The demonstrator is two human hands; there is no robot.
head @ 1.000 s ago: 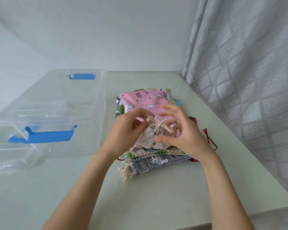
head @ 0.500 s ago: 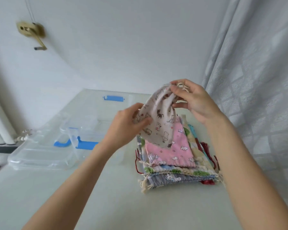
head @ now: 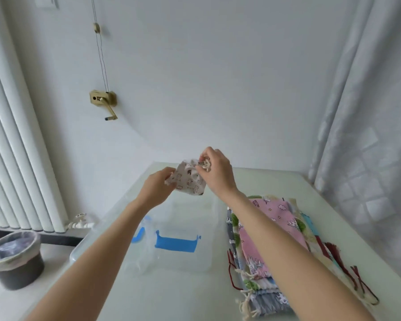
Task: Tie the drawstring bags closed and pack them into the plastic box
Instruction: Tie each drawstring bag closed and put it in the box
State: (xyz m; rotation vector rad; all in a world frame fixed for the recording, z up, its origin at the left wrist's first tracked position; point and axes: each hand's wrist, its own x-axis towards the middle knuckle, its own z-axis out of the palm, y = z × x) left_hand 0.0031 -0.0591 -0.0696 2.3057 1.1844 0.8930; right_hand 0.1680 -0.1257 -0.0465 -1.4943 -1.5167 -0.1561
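Observation:
A small cream drawstring bag with bear prints [head: 189,181] is held up in the air above the clear plastic box [head: 183,256]. My left hand [head: 156,187] pinches the bag's bottom corner. My right hand [head: 215,172] grips its gathered top and cream drawstring. The box has a blue latch on its near wall [head: 176,244]; what it holds cannot be made out. A stack of flat printed drawstring bags [head: 276,242], pink one on top, lies on the table to the right of the box, partly hidden by my right forearm.
The pale table [head: 171,297] runs to a white wall. A grey curtain [head: 368,135] hangs at the right. Left of the table are a white radiator [head: 14,158] and a lined bin on the floor [head: 12,260]. A brass crank is fixed to the wall [head: 103,101].
Both hands lifted the cream bag off the stack and carried it left and forward over the box. The view tilted up and swung left.

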